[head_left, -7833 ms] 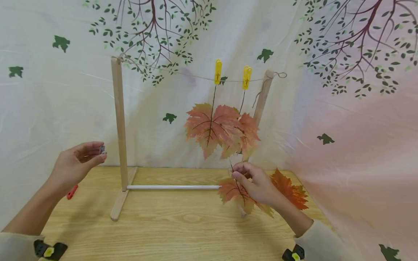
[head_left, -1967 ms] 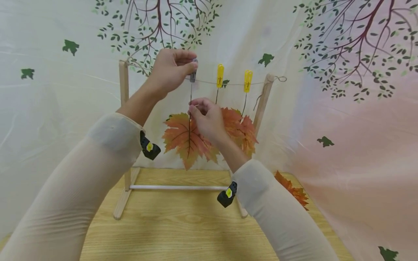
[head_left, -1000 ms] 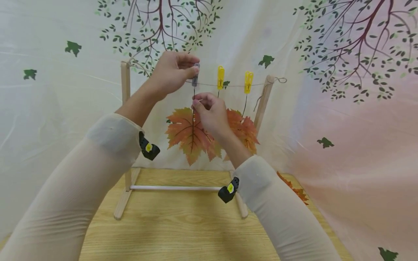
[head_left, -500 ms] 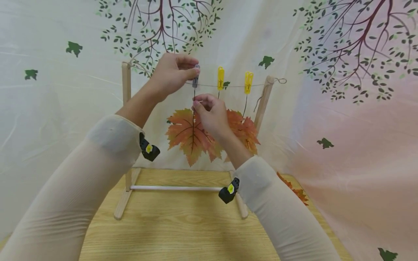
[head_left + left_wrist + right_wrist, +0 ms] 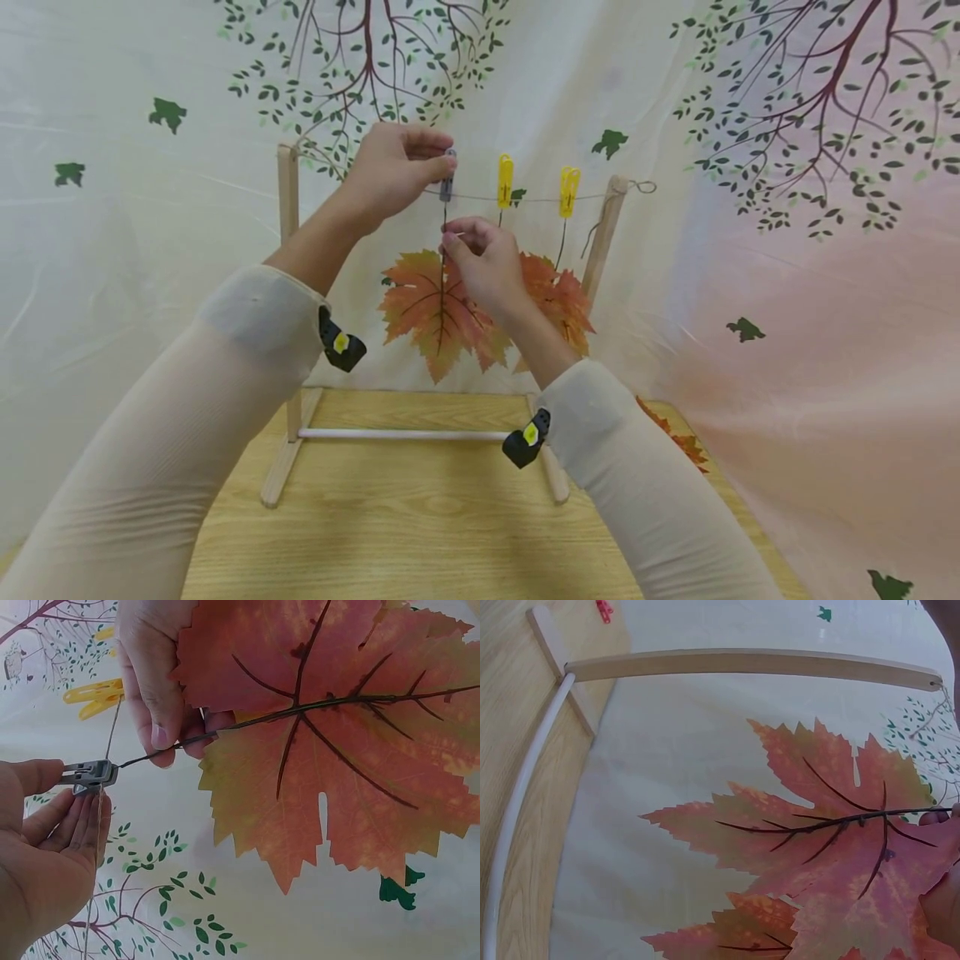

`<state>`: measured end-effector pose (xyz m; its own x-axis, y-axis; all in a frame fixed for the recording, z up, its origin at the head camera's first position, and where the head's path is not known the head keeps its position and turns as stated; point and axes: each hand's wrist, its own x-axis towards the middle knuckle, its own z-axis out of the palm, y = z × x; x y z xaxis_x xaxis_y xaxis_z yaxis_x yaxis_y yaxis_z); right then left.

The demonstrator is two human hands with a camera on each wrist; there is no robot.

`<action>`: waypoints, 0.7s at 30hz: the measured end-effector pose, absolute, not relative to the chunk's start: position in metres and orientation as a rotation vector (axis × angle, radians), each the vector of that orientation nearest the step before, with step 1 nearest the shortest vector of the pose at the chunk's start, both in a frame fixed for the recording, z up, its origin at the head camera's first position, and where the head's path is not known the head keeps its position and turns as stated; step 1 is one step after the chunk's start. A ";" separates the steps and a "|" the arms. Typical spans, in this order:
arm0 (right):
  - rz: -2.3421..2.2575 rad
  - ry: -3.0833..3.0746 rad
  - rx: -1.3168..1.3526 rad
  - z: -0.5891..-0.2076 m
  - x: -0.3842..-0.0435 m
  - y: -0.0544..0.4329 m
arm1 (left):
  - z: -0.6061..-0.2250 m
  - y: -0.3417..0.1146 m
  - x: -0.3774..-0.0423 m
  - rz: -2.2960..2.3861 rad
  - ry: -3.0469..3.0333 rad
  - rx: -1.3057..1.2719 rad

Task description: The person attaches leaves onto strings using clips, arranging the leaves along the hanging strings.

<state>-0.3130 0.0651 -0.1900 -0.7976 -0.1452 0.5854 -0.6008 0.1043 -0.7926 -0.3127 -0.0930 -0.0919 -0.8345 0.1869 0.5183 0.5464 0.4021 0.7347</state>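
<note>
My left hand pinches a grey clothespin at the string. In the left wrist view the grey clothespin sits across the string, with the tip of a leaf stem right at its mouth. Below it, my right hand pinches the dark stem of an orange-red artificial maple leaf. That leaf spreads wide in the right wrist view. To the right, two yellow clothespins grip the string, with leaves hanging from them, partly behind my right hand.
Two wooden posts hold the string, joined low by a white rod above the wooden table. Another orange leaf lies at the table's right, partly behind the sleeve. A red clothespin lies beyond the left post.
Since the oldest frame, both hands have come up to the string with the grey clothespin and the leaf. Over the last second they have stayed almost still.
</note>
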 end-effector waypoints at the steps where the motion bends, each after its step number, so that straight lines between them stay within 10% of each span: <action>1: 1.742 -2.029 0.725 -0.190 -0.313 0.065 | -0.092 -0.093 -0.313 -1.401 -2.312 -0.631; 21: 1.593 -2.013 0.802 -0.188 -0.293 0.082 | -0.094 -0.106 -0.303 -1.258 -2.243 -0.631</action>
